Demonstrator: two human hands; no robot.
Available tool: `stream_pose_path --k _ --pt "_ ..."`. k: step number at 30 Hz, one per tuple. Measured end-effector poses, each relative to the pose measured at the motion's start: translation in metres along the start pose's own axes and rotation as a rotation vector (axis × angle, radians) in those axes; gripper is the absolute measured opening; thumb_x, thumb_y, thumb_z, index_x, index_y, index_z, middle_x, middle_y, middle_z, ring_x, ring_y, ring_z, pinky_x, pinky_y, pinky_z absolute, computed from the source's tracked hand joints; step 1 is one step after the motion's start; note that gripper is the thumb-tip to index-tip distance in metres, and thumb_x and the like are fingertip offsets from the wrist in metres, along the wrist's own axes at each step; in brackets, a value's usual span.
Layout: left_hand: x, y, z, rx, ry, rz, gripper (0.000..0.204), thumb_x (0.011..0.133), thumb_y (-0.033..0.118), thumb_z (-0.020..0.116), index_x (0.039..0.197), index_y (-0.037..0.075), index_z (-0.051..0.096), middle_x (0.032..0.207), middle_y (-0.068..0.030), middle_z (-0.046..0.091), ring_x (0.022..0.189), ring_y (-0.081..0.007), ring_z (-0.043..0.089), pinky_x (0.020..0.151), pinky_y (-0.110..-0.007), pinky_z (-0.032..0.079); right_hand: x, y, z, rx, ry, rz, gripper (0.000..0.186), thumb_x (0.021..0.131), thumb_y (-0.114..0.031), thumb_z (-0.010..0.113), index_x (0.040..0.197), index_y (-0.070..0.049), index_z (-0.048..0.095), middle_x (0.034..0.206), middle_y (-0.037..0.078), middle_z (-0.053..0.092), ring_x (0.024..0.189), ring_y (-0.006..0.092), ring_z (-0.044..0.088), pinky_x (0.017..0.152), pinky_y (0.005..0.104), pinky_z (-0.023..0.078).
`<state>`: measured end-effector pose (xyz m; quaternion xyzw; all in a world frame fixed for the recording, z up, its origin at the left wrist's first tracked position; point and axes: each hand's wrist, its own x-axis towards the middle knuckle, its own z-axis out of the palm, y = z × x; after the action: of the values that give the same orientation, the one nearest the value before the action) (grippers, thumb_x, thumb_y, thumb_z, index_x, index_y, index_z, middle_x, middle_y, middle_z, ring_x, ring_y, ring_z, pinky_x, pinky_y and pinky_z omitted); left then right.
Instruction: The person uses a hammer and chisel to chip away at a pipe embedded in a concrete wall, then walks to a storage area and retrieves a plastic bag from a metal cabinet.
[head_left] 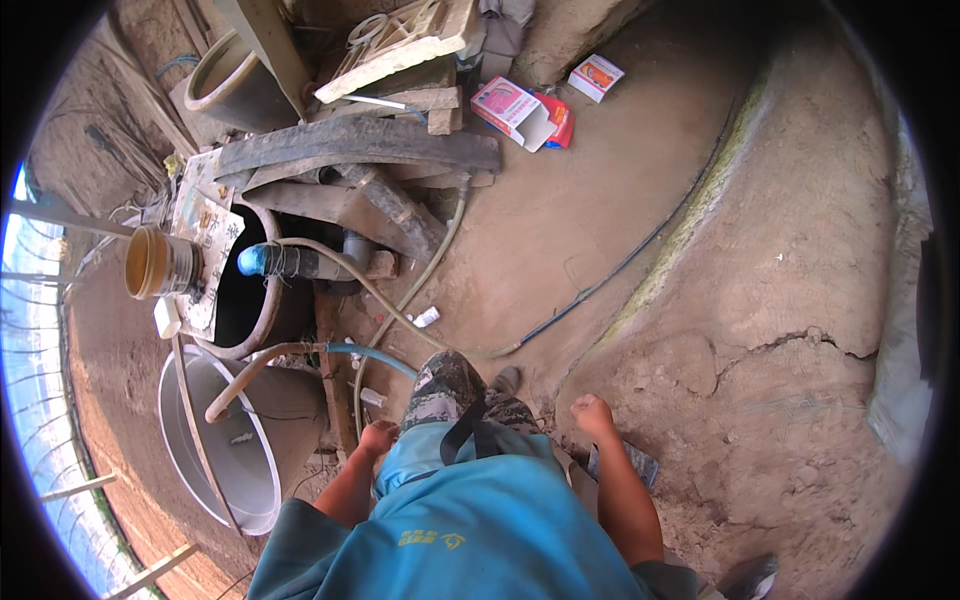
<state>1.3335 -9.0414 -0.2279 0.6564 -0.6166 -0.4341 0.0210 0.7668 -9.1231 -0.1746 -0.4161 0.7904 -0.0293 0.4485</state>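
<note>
My left hand (378,438) hangs beside my left thigh, its fingers curled and nothing seen in them. Close to it lie a small white bottle (372,398) and a pale hose (362,375). On my other side, my right hand (592,414) is held out from the hip in a loose fist, with no object showing. Below that hand, a dark flat piece (640,465) lies near the earth bank. Neither hand touches any of these things.
At left stand a large grey tub (275,440), a dark-mouthed vat (265,215) and a yellowish bucket (150,262). Hoses (450,225) cross the dirt floor. Opened cartons (512,108) lie ahead; a cracked earth bank (770,300) rises at right.
</note>
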Motion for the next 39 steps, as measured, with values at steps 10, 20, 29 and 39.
stream_pose_path --k 10,20,29,39 --pt "0.194 0.113 -0.035 0.08 -0.258 -0.194 0.048 0.089 0.048 0.063 0.109 0.006 0.075 0.113 -0.0251 0.072 0.11 -0.0429 0.069 0.095 -0.048 0.055 0.129 0.044 -0.045 0.215 0.208 -0.081 0.028 0.088 -0.017 0.07 0.109 0.001 0.074 0.082 0.013 0.073 0.062 0.0237 0.069 0.057 0.0377 0.054" --pt "0.427 0.213 -0.153 -0.301 -0.348 -0.582 0.013 0.087 0.022 0.066 0.087 0.011 0.074 0.096 -0.0128 0.075 0.097 -0.0308 0.072 0.085 -0.043 0.057 0.145 -0.012 -0.14 1.102 -0.192 0.703 0.023 0.09 -0.006 0.06 0.07 -0.009 0.05 0.059 0.002 0.043 0.042 0.0155 0.046 0.038 0.0296 0.034" --pt "0.683 0.405 -0.245 -0.096 -0.164 -0.27 0.035 0.088 0.035 0.062 0.099 0.006 0.078 0.081 -0.0138 0.076 0.079 -0.0272 0.076 0.079 -0.038 0.058 0.281 -0.135 -0.277 1.064 0.097 0.694 0.006 0.095 -0.013 0.058 0.092 -0.01 0.062 0.077 0.002 0.059 0.054 0.0135 0.055 0.045 0.031 0.046" --pt "0.889 0.623 -0.107 0.059 -0.495 -0.078 0.025 0.092 0.025 0.057 0.095 0.006 0.072 0.089 -0.0165 0.073 0.085 -0.0317 0.073 0.078 -0.041 0.057 0.547 -0.009 -0.363 -0.149 -0.095 -0.124 0.025 0.077 -0.028 0.073 0.093 -0.01 0.077 0.092 0.017 0.074 0.08 0.0388 0.071 0.073 0.0457 0.058"
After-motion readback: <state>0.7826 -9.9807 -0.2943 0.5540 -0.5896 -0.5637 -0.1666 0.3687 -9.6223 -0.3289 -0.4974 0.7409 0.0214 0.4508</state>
